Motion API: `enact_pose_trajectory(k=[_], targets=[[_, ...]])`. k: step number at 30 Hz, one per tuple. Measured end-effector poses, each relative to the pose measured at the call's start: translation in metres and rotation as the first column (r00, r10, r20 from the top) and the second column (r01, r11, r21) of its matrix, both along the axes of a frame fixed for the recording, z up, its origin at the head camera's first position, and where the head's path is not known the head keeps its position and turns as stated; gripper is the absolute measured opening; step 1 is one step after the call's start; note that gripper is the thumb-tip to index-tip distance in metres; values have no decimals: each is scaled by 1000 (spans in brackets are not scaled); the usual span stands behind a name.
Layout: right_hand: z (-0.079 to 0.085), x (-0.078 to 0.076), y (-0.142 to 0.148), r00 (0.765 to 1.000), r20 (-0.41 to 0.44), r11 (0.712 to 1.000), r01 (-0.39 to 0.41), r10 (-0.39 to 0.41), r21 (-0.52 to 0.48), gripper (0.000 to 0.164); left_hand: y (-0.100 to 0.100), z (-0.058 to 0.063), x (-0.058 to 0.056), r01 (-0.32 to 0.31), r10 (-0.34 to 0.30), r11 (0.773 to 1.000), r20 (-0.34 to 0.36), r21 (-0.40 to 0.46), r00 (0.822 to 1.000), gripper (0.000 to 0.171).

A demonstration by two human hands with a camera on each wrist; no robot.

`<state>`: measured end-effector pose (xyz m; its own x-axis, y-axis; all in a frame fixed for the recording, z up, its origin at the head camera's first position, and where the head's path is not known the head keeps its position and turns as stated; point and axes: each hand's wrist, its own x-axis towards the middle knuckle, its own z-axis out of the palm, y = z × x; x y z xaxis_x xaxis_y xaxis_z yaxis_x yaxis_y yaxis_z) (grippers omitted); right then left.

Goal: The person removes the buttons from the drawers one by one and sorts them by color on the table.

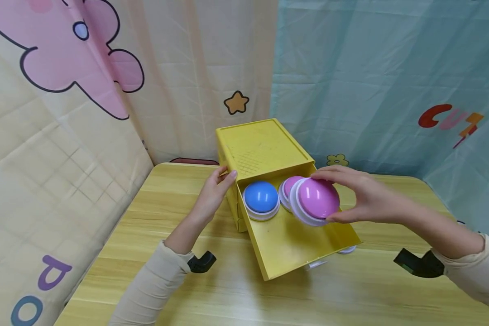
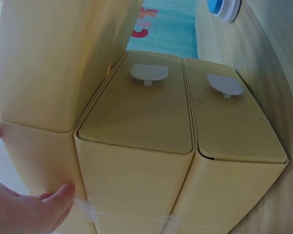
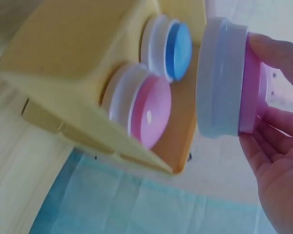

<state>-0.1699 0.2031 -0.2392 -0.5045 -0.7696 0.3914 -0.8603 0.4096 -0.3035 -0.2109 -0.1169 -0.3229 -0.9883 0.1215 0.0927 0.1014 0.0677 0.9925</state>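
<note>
A yellow drawer cabinet (image 1: 265, 149) stands on the table with its top drawer (image 1: 285, 244) pulled out. My right hand (image 1: 360, 194) grips a dome-topped push button (image 1: 318, 198), pink on a white base, between thumb and fingers. It is held tilted above the drawer. Inside the drawer are a blue button (image 1: 261, 197) and another pink button (image 3: 154, 109), both with white bases; the held one partly covers the pink one in the head view. My left hand (image 1: 213, 192) rests against the cabinet's left side near the top front corner, its fingers touching the yellow wall.
Lower drawers (image 2: 136, 107) with pale handles are closed. Beyond the drawer's right side, a blue button with a white base (image 2: 225, 9) lies on the wooden table (image 1: 179, 181), mostly hidden in the head view. Printed curtains (image 1: 350, 81) hang behind and to the left.
</note>
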Motion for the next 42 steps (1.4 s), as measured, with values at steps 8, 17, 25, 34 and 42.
enact_pose_trajectory(k=[8, 17, 25, 34, 42], targets=[[-4, 3, 47, 977, -54, 978, 206, -208, -38, 79, -2, -1, 0, -5, 5, 1000, -4, 1, 1000, 69], [-34, 15, 92, 894, 30, 892, 447, -446, -70, 77, 0, 0, 1, 2, -2, 1000, -8, 11, 1000, 67], [-81, 25, 107, 858, 164, 862, 502, -486, -73, 70, -1, 0, 0, -10, 10, 1000, -7, 14, 1000, 66], [-134, 38, 103, 852, 234, 875, 484, -468, -10, 66, -1, 0, 0, 2, -2, 999, -19, 35, 1000, 65], [-172, 59, 100, 839, 290, 876, 482, -460, -4, 64, 1, 6, 5, 5, -4, 999, -11, 37, 1000, 64]])
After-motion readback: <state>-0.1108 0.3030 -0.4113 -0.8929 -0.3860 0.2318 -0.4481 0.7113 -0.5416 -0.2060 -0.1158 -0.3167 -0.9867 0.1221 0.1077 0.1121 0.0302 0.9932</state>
